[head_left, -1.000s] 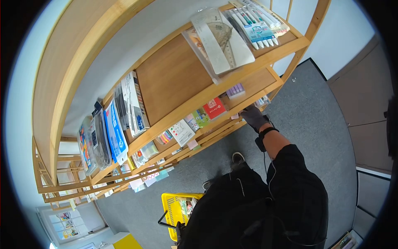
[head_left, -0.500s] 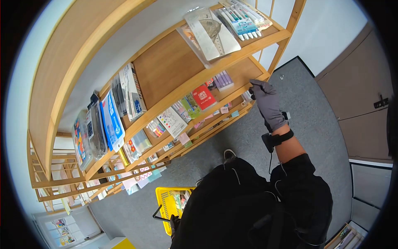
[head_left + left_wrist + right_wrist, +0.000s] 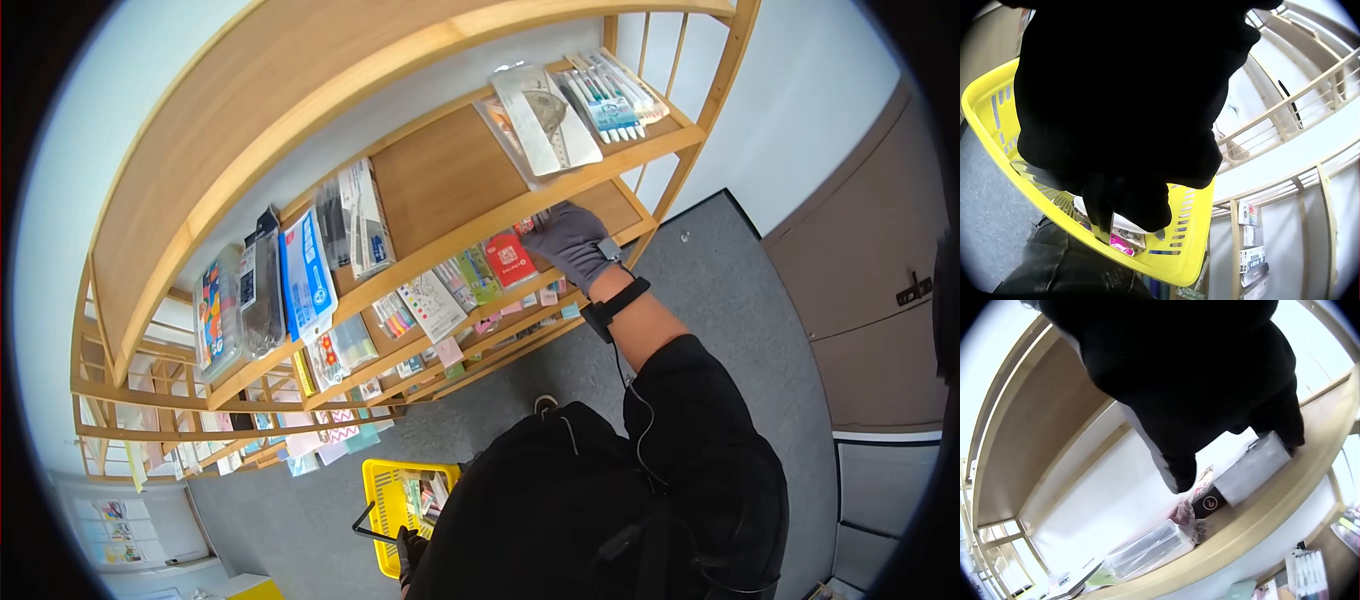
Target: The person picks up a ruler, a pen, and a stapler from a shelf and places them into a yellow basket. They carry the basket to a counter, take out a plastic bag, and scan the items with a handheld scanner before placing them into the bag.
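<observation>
In the head view my right hand [image 3: 570, 243], in a grey glove, reaches onto the second shelf beside a red pack [image 3: 510, 257]. The right wrist view has the dark fingers spread around a pale box [image 3: 1254, 469]. The thumb lies at the box's right end, while another finger points down, apart from its left side. A black box with a round logo [image 3: 1210, 501] stands beside it. Low in the head view, my left hand [image 3: 410, 552] grips the handle [image 3: 1099, 212] of a yellow basket [image 3: 1175, 272] with several packaged goods inside.
Wooden shelving [image 3: 450, 228] curves across the front. Its upper board bears a ruler set [image 3: 548, 120], a pen pack [image 3: 612, 110] and a blue pack [image 3: 308, 275]. A brown door [image 3: 870, 300] is at the right. Grey floor [image 3: 700, 260] lies between.
My right hand rose from beside the lower shelf edge, moved right past the shelf end, then went in onto the second shelf over the purple packs. The left hand keeps the basket low.
</observation>
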### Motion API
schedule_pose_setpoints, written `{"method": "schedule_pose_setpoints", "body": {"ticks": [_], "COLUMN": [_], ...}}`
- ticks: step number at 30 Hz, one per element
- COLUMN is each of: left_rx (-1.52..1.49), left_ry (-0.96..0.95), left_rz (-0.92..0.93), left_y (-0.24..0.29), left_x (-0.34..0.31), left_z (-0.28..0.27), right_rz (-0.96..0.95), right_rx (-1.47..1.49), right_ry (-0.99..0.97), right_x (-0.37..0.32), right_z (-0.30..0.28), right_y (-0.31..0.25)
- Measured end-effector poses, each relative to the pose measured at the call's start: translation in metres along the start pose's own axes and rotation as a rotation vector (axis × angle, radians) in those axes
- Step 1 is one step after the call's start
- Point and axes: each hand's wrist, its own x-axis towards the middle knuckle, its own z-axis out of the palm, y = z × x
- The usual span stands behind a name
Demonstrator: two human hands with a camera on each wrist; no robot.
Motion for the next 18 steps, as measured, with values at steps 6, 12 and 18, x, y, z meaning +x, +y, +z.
{"method": "schedule_pose_setpoints", "body": {"ticks": [6,12,18], "left_rx": [-0.034,-0.029,-0.014], "left_ry": [0.016,0.090,0.026], "left_rz": [0.053,0.168,0.241], "left_y": [-0.008,-0.006,-0.042], "left_x": [-0.023,-0.096,-0.088], "left_z": [0.008,0.062,0.028], "right_rz": [0.218,0.163,0.145], "right_rx": [-0.247,-0.373,-0.088], "right_ry": [-0.283,-0.297,-0.147], "right_x": [0.011,0.014,-0.023], "right_z": [0.011,0.020,-0.035], "right_y": [0.006,0.013,0.005]}}
